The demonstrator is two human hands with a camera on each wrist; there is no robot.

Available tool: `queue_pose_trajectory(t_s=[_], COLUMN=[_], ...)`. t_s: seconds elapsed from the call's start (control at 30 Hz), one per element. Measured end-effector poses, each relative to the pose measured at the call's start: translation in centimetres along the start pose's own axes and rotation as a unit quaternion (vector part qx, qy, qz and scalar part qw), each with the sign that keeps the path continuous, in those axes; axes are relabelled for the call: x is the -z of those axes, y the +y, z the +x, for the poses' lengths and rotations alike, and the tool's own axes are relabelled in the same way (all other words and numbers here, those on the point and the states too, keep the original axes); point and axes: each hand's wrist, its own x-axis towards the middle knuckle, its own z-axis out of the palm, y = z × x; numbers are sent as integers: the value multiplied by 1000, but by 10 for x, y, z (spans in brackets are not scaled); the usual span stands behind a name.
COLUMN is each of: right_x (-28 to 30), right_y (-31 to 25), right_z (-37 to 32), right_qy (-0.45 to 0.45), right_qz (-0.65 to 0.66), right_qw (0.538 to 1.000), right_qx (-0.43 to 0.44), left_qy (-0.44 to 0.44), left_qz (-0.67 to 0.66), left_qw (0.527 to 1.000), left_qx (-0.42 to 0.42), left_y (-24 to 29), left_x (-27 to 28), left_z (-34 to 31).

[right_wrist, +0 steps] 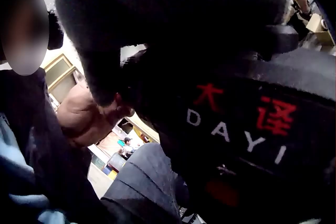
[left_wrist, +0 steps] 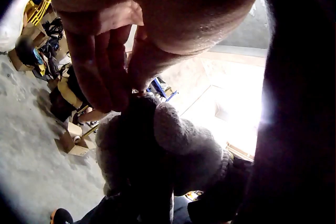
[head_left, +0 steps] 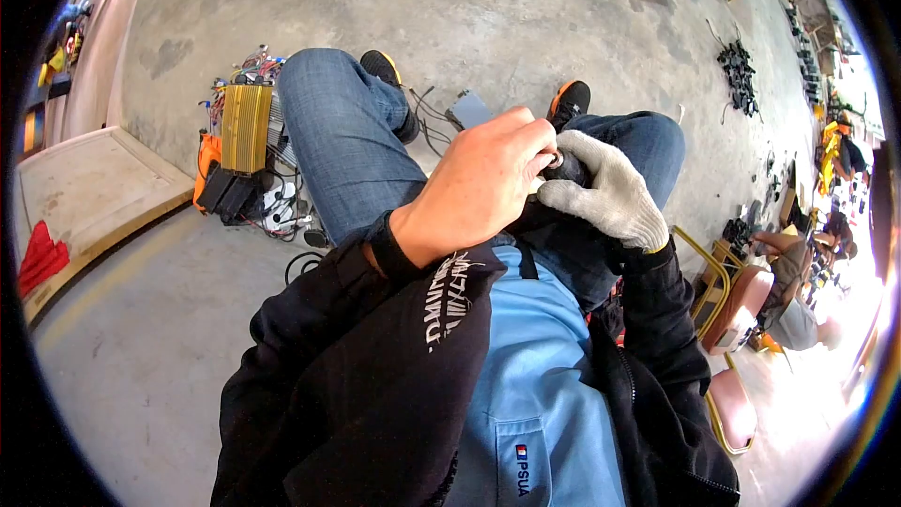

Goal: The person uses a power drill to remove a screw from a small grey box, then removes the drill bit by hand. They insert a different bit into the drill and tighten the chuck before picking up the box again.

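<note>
My gloved right hand [head_left: 610, 190] grips a black power tool [right_wrist: 231, 129] with red characters and the letters DAYI on its side. In the head view most of the tool is hidden behind both hands. My bare left hand [head_left: 483, 178] has its thumb and fingertips pinched at the tool's end, by a small shiny metal tip [head_left: 556, 161]. From the left wrist view, the bare fingers [left_wrist: 107, 71] come down onto the top of the dark tool, with the glove [left_wrist: 184, 134] wrapped around it below. Both hands are close together above the lap.
Left of the legs lie a gold finned metal box [head_left: 246, 129], an orange-and-black item [head_left: 208, 169] and tangled wires. A grey flat box [head_left: 471, 110] is on the floor between the feet. Black parts [head_left: 737, 75] and chairs [head_left: 737, 310] stand right. A red cloth [head_left: 42, 258] lies on a board.
</note>
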Motion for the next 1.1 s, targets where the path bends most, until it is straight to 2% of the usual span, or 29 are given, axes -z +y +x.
queue_pose_trajectory(t_s=[0.33, 0.4, 0.53, 0.7, 0.8, 0.93, 1.1], right_x=[-15, -20, -27, -34, -38, -39, -30], right_y=[9, 15, 23, 25, 26, 23, 19], right_z=[-1, -1, -1, 1, 4, 6, 6], right_qy=[64, 96, 134, 210, 236, 236, 179], right_qz=[-17, -39, -58, -132, -169, -166, -128], right_qw=[996, 989, 978, 943, 930, 935, 966], right_qx=[55, 106, 146, 223, 225, 204, 134], left_qy=[-2, -3, -4, -4, 4, 11, 0], left_qz=[10, 10, 11, 11, 19, 34, 25], left_qw=[1000, 1000, 1000, 1000, 1000, 999, 999], left_qx=[-8, -9, -15, -12, -13, -4, 20], left_y=[-2, -3, -3, -5, -6, -7, -5], left_x=[2, 2, 2, 0, 0, 3, 5], left_z=[0, -1, -1, -2, -2, -2, 1])
